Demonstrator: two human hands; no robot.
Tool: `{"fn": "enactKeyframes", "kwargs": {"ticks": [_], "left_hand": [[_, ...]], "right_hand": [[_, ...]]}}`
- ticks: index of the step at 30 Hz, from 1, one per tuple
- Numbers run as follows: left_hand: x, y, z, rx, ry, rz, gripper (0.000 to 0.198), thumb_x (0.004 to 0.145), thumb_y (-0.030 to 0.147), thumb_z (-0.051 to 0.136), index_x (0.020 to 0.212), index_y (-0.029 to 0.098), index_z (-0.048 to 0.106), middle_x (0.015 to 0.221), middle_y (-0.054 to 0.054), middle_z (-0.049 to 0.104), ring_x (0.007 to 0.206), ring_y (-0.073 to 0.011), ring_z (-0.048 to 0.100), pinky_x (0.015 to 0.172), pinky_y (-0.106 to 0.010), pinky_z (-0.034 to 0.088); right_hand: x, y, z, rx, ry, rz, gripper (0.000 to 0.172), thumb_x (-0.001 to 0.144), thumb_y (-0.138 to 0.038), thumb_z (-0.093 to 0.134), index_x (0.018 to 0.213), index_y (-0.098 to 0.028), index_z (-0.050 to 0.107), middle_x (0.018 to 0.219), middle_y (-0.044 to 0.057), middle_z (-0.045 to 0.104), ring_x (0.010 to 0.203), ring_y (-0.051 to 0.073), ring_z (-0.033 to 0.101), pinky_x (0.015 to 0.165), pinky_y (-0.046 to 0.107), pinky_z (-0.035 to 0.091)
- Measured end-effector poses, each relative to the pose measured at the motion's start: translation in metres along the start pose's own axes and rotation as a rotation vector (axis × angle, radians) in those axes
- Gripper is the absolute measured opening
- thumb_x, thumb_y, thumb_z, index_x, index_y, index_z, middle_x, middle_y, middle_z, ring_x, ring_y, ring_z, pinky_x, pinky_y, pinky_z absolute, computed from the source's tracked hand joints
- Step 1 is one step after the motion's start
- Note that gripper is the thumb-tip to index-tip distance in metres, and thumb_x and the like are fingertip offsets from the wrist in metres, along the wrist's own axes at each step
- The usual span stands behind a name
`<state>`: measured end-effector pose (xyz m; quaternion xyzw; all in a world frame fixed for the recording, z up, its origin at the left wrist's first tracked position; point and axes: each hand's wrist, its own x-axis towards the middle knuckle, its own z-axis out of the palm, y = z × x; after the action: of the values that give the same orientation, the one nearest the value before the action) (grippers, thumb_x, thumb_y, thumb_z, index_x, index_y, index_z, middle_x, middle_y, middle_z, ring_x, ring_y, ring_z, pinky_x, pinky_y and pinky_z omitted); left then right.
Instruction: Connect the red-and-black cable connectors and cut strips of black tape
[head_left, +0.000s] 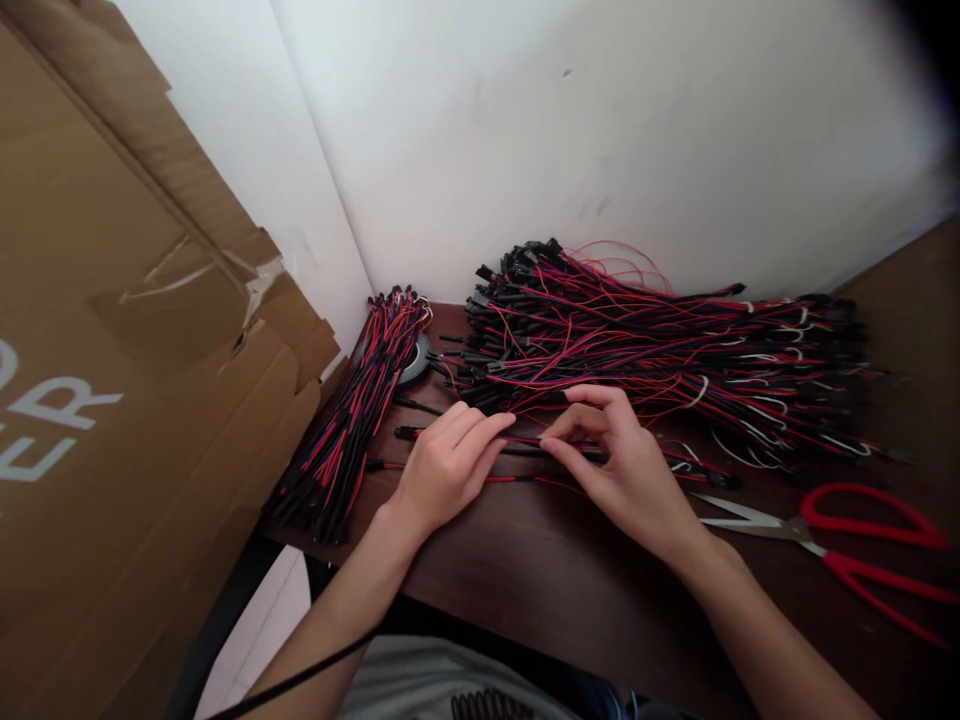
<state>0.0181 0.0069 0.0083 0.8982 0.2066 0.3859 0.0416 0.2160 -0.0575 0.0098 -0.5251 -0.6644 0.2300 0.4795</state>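
A cardboard box (112, 250) stands at the far left, beside a slim bundle of red and black cables (352, 420) laid roughly parallel on the worktop (487, 570), probably to keep their ends together. Just right of the bundle sits a grey tape roll (417, 364), partly hidden. The left hand (454, 460) lies low over a red-and-black cable (523, 440), seemingly to steady it; its fingers are close together, but whether they pinch anything cannot be told. That cable runs between the two hands, near the middle, with a second cable (510, 479) on its near side. The right hand's (600, 450) grip pinches the first one between thumb and forefinger, a light hold that suits so thin a thing. Beyond the hands and rightward spreads a large cable heap (592, 330), with white ties (699, 392) likely gathering its strands. Red-handled scissors (795, 530) lie open at the near right, apparently within easy reach.
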Motion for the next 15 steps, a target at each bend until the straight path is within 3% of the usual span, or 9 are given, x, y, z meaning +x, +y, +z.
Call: {"fn": "enactKeyframes", "kwargs": {"ticks": [6,12,15], "left_hand": [[0.0003,-0.0023,-0.0067,-0.036,0.043,-0.102,0.028,0.092,0.014,0.054,0.12,0.014,0.055,0.09,-0.007,0.066,0.082,-0.0175,0.057,0.076,-0.032,0.049],[-0.0005,-0.0035,-0.0055,-0.085,0.051,-0.1,0.008,0.09,0.012,0.057,0.096,0.014,0.061,0.088,-0.007,0.065,0.083,-0.0168,0.056,0.075,-0.031,0.048],[-0.0015,-0.0033,-0.0049,-0.091,0.055,-0.102,0.007,0.092,0.013,0.056,0.094,0.014,0.062,0.086,-0.006,0.065,0.082,-0.0165,0.056,0.074,-0.031,0.048]], "right_hand": [[0.0,0.002,-0.0024,0.016,0.039,0.05,0.034,0.09,-0.024,0.057,0.117,-0.023,0.037,0.078,0.0,0.064,0.073,0.017,0.064,0.072,0.032,0.05],[0.001,0.0019,0.0007,0.025,0.045,0.056,0.033,0.089,-0.026,0.058,0.116,-0.023,0.038,0.079,0.0,0.063,0.073,0.017,0.064,0.072,0.032,0.051],[0.0005,0.0012,0.0021,0.007,0.053,0.048,0.035,0.089,-0.025,0.059,0.116,-0.023,0.038,0.081,0.001,0.064,0.073,0.017,0.064,0.072,0.033,0.052]]}}
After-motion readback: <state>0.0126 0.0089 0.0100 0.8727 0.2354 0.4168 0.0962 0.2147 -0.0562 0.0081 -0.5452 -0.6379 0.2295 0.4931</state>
